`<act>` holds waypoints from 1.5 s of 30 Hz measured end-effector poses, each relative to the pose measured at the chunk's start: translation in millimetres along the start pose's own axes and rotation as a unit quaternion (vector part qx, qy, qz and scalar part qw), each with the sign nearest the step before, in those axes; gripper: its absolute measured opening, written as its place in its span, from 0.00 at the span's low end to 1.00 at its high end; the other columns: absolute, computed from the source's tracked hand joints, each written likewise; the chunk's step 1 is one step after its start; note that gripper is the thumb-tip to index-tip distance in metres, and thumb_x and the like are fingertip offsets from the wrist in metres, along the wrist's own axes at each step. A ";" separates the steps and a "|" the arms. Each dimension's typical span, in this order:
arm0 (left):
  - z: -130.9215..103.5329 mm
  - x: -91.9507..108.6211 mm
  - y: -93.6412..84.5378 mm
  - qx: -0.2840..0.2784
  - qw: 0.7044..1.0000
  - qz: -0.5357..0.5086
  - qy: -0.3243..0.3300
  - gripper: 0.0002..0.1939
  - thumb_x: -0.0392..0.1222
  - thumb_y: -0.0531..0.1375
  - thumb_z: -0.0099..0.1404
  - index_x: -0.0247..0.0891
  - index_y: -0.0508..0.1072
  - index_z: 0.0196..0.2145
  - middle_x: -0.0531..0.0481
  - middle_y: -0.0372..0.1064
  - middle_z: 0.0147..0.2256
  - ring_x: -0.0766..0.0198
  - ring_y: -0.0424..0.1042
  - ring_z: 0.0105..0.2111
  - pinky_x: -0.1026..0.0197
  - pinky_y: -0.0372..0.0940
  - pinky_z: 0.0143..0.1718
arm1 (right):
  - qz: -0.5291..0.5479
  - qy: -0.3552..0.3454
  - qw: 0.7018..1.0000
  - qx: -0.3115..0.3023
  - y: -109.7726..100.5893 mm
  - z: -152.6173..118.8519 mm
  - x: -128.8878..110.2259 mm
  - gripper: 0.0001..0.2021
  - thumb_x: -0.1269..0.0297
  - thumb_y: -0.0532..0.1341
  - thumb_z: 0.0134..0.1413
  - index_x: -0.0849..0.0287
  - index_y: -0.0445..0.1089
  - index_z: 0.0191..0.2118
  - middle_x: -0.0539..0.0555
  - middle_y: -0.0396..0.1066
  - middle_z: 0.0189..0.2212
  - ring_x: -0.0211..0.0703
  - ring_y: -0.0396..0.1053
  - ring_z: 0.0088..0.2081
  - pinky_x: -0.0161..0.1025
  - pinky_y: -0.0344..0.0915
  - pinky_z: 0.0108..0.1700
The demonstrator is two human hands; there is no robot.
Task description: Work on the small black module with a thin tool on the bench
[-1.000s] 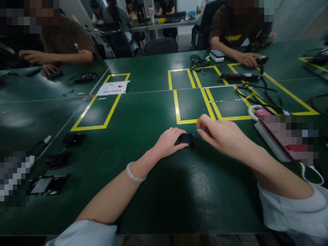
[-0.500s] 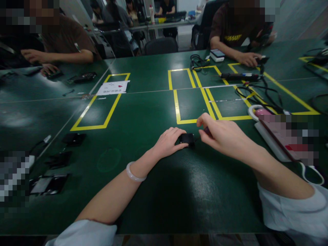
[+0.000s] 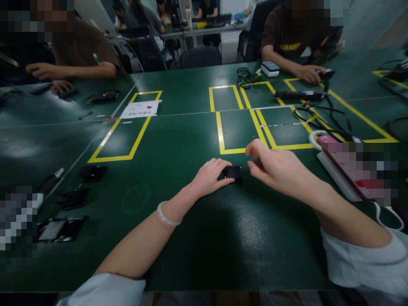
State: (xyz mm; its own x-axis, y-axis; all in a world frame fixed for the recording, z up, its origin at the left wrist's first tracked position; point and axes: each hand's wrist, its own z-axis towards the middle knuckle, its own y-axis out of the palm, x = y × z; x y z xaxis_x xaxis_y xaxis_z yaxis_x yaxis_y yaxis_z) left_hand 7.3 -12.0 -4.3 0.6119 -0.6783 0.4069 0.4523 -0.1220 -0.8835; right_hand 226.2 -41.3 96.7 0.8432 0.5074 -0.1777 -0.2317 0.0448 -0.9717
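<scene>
A small black rectangular part [image 3: 233, 172] lies on the green table in the middle of the view. My left hand [image 3: 211, 176], with a pale bangle at the wrist, grips this part from its left side between thumb and fingers. Just to the right of it, my right hand [image 3: 270, 163] is curled with thumb and index finger drawn in. Something dark shows within its curled fingers, and a thin dark tip reaches toward the part; the kind cannot be made out.
Several black parts [image 3: 92, 172] lie in a column at left. Yellow tape rectangles [image 3: 234, 151] mark the table [image 3: 178, 263]. A paper sheet [image 3: 140, 109] lies beyond. At right are a booklet-like item [image 3: 353, 170], a roll of tape [image 3: 314, 139] and black cables [image 3: 334, 114]. Two people sit across.
Both of my hands and the black part stay almost where they were. The right hand's fingers have shifted only very slightly.
</scene>
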 end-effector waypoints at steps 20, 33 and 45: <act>-0.1 -0.8 0.4 0.001 1.000 -0.006 -0.002 0.20 0.55 0.55 0.67 0.39 0.66 0.49 0.45 0.68 0.46 0.56 0.66 0.44 0.54 0.62 0.45 | -0.007 0.004 1.000 0.014 0.6 1.7 0.1 0.09 0.58 0.50 0.62 0.56 0.59 0.43 0.51 0.72 0.29 0.43 0.69 0.28 0.36 0.49 0.26; 0.6 0.3 0.0 -0.002 1.000 0.000 -0.002 0.20 0.56 0.54 0.67 0.39 0.65 0.49 0.45 0.68 0.46 0.55 0.66 0.45 0.53 0.62 0.46 | -0.033 -0.004 0.999 0.005 2.5 2.2 0.8 0.10 0.60 0.48 0.64 0.57 0.60 0.44 0.51 0.72 0.28 0.41 0.68 0.26 0.36 0.48 0.25; 0.4 1.0 -0.8 -0.001 1.000 0.002 -0.001 0.20 0.55 0.55 0.67 0.38 0.65 0.49 0.45 0.68 0.46 0.55 0.66 0.44 0.54 0.63 0.45 | -0.040 0.013 0.999 0.006 -1.1 2.0 -3.4 0.10 0.61 0.48 0.63 0.58 0.60 0.44 0.50 0.71 0.25 0.42 0.67 0.24 0.36 0.47 0.25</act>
State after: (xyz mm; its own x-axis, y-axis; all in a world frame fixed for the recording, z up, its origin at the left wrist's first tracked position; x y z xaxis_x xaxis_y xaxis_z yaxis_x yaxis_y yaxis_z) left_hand 7.8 -12.3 -3.1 0.6141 -0.6777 0.4043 0.4485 -0.1218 -0.8854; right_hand 222.6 -41.4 98.7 0.8719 0.4786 -0.1032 -0.1686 0.0956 -0.9810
